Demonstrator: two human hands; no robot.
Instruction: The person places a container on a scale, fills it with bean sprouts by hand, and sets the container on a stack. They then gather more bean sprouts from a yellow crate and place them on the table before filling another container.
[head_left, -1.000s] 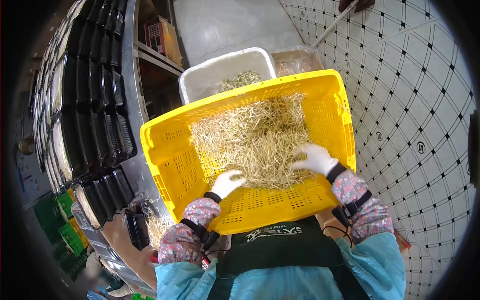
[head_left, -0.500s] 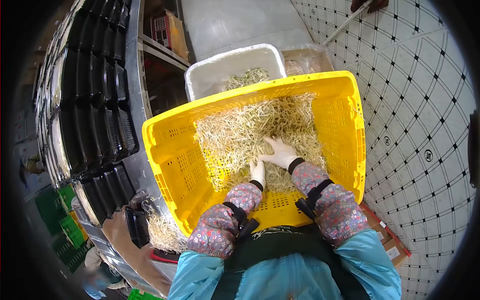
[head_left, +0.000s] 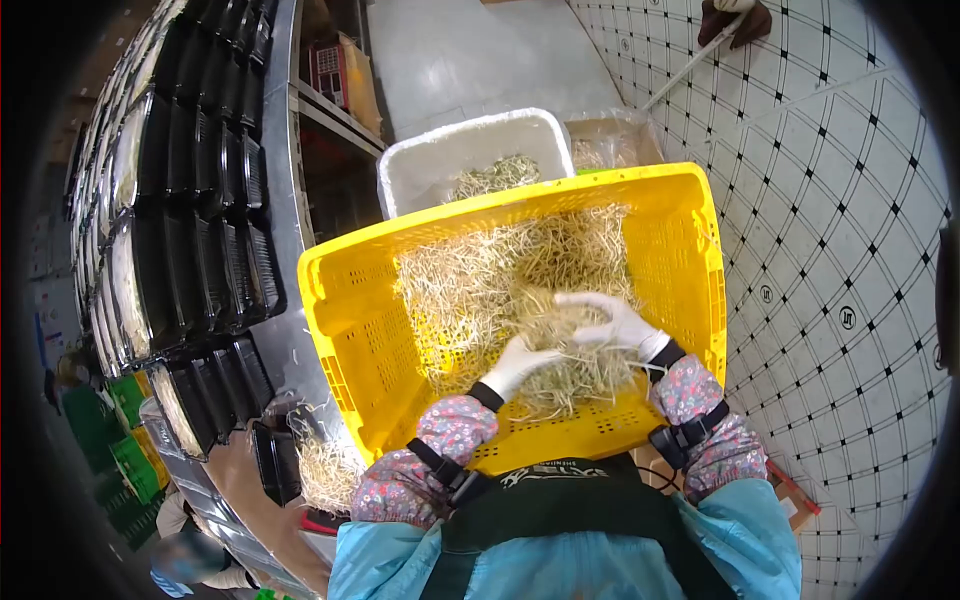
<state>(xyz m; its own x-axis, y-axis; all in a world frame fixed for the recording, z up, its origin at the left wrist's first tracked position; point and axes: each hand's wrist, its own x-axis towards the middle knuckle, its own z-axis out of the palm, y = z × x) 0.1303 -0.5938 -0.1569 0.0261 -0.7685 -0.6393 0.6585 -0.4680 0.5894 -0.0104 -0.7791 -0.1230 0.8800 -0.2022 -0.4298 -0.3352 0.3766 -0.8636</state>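
Observation:
A loose clump of bean sprouts [head_left: 572,375] is gathered between my two white-gloved hands, over the near part of a yellow perforated crate [head_left: 360,375]. My left hand [head_left: 518,365] presses against the clump's left side, with some fingertips hidden in the sprouts. On the other side, my right hand [head_left: 622,328] curves around it, thumb and fingers parted with sprouts between them. A few strands hang by the right wrist. More bean sprouts [head_left: 465,280] cover much of the crate's bottom, and the perforated base shows at left and in front.
Behind the crate stands a white tub [head_left: 425,172] with sprouts inside. Stacked black trays [head_left: 165,240] fill the left side. Loose sprouts [head_left: 328,472] lie on the bench beside a single black tray [head_left: 274,460]. A person [head_left: 195,550] is at lower left; another person's shoes [head_left: 738,22] are top right.
My hands have moved apart, the right one farther right, and now hold a clump between them. Sprouts have been drawn toward me. The view has shifted slightly.

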